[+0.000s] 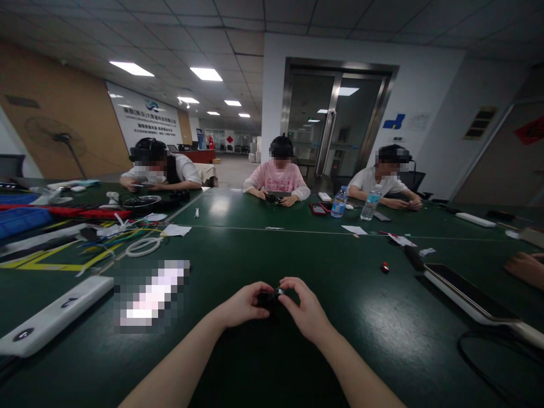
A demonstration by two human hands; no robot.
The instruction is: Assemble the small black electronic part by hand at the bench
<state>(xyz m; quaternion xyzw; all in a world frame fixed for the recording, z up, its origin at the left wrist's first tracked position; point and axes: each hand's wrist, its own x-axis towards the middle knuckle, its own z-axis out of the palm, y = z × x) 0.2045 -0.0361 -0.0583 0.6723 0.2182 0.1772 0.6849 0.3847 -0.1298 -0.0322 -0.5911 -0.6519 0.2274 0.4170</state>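
Observation:
Both my hands meet over the dark green table (255, 243), just in front of me. My left hand (244, 305) is closed around a small black part (268, 298), fingers curled over its left side. My right hand (302, 309) pinches the same part from the right, thumb and forefinger curled at its top, where a tiny pale spot shows. The part is mostly hidden by my fingers, so its shape is unclear.
A white power strip (51, 320) lies at the left, a phone on a white strip (470, 292) at the right, and a small red piece (385, 267) between. Cables (127, 235) clutter the far left. Three people sit across; water bottles (339, 202) stand there. Another person's hand (525, 269) rests at the right edge.

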